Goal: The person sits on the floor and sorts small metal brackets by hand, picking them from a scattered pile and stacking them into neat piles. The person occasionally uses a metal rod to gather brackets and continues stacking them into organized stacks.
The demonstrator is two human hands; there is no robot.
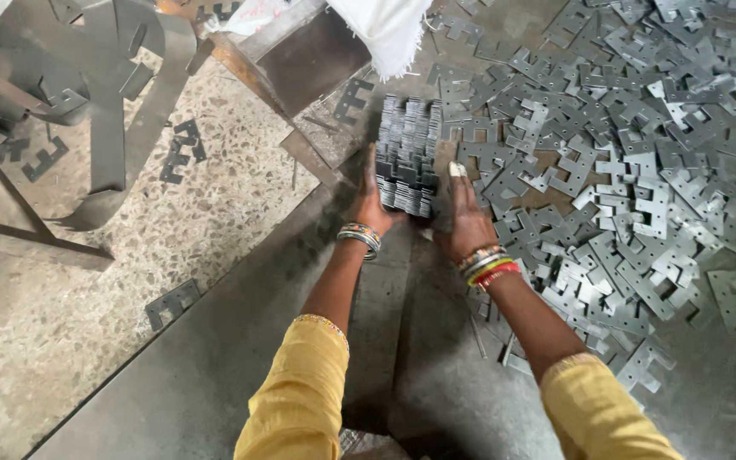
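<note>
Head view: the left hand [370, 203] and right hand [463, 217] press in from either side on a stack [408, 153] of stamped grey metal plates standing on edge on the grey floor [215, 366]. Both hands are flat against the stack's near end, fingers extended and clamped on it, 1 hand per side. Bangles [361, 238] ring each wrist, and yellow sleeves [300, 392] cover the forearms.

No box or bin holds the plates. To the right a loose heap [632, 162] of the same notched plates spreads across the floor, reaching just beside the right hand. A white sack [385, 30] hangs over the stack's far end, next to a rusty metal frame [291, 60]. No labels are legible.

To the left lies speckled terrazzo [129, 255] with a few stray plates [172, 302] and curled metal strips [121, 102]. Bare floor lies between and below the arms.
</note>
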